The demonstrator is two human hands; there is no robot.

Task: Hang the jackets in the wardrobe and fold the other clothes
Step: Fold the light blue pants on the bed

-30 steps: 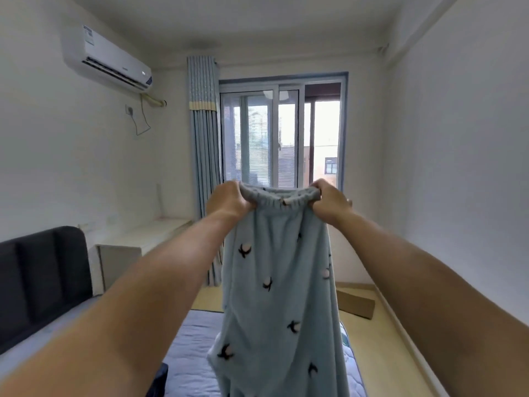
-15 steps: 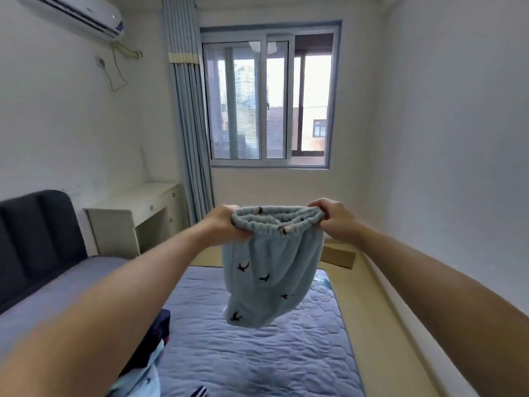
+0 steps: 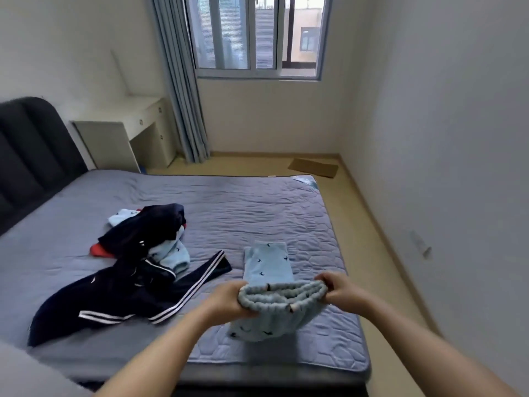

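Head view: left hand (image 3: 229,299) and right hand (image 3: 340,293) grip pants (image 3: 269,319) at waistband, fingers curled round elastic, band stretched between them. Pants over bed (image 3: 257,207) toward near-right corner, legs flat on bed. Jacket (image 3: 126,293) sprawled by near edge, left of pants; heap (image 3: 148,227) behind it.

no readable text, labels or numbers anywhere

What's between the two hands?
Head view: the elastic waistband of the light-blue printed trousers, stretched from left hand to right hand, both gripping it.
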